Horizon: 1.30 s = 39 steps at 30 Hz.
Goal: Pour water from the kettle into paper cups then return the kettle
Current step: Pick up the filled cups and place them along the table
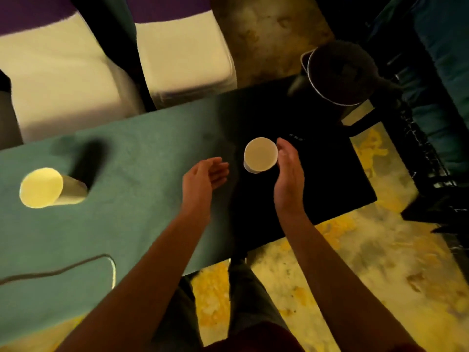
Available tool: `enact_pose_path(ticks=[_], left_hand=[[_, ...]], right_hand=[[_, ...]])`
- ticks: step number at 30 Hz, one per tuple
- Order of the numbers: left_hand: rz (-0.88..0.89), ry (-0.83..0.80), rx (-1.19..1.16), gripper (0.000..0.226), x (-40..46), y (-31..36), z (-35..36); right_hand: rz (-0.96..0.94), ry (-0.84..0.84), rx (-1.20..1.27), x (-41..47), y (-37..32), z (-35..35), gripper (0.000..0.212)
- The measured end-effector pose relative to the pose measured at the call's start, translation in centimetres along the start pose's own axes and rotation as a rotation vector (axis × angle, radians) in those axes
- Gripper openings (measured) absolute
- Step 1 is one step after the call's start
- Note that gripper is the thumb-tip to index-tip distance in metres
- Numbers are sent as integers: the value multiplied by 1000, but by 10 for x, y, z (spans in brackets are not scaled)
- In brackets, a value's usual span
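A white paper cup (260,154) stands upright on the dark right part of the table. My right hand (289,177) is open beside it, fingers along its right rim, touching or nearly so. My left hand (203,180) is open, palm up, a short way left of that cup and apart from it. A second paper cup (42,188) stands far left on the green tablecloth (132,199). The dark kettle (340,74) sits at the table's far right corner, lid shut, beyond both hands.
Two white-covered chairs (63,80) stand behind the table. A thin cable (76,268) loops over the cloth near the front left. A dark crate-like object (436,161) stands on the patterned yellow floor to the right. My legs are below the table edge.
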<state>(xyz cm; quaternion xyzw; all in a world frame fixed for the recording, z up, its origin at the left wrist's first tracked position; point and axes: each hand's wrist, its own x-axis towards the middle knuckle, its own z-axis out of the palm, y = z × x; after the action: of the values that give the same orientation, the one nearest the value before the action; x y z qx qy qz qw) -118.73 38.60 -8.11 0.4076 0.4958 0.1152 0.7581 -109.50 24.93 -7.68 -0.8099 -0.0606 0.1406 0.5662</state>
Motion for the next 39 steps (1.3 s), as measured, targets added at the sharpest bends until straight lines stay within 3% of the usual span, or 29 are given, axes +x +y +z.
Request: enact_pose_path(ticks=[6,15,24,33,39], left_hand=[[-41,73,-104,29,13,-9,23],[-40,74,-158,28,30,-30,29],[-78,58,-193,31,32,-28,40],[-211,-171,-664,33,16,-11,81],[-175,-342,-780,27,-2,4,83]], right_hand=[[2,-78,94,28,16,15,39],[-4,-34,126,34,35,26,29],[-52,1,123,36,13,26,24],[-105,-158,179,23,-30,14,28],[-146,-213,241,20,-53,9,35]])
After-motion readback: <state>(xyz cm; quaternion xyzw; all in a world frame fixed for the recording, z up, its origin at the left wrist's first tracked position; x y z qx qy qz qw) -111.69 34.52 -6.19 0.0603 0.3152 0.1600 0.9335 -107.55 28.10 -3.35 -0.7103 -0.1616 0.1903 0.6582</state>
